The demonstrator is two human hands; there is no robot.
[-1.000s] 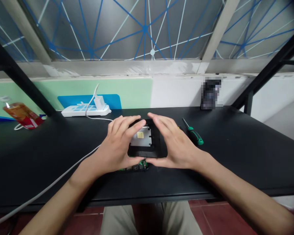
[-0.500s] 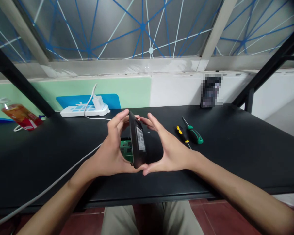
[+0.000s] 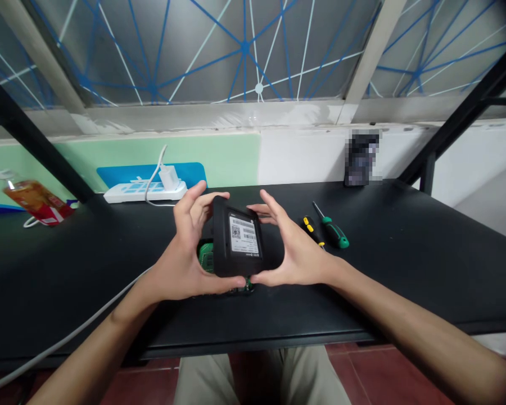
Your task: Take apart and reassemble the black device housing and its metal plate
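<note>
Between my hands is a black plastic cover (image 3: 222,239) with a white printed label on its face, tilted above a green circuit board (image 3: 206,257). My left hand (image 3: 183,253) grips the cover at its left, thumb along the lower edge and fingers at the upper edge. My right hand (image 3: 297,250) holds the right side, its thumb at the lower corner and fingers behind the top. Most of the board is hidden under the cover and my left hand.
Right of my hands lie a yellow-and-black screwdriver (image 3: 310,226) and a green-handled screwdriver (image 3: 336,232). A white power strip (image 3: 130,191) with a plugged-in charger (image 3: 169,176) stands at the back left. A white cable (image 3: 88,325) crosses the table's left side. A drink bottle (image 3: 36,197) lies farther left.
The cover has turned from nearly edge-on to lying flatter, so its label now faces up toward me. Both hands have shifted with it, and more of the circuit board shows below.
</note>
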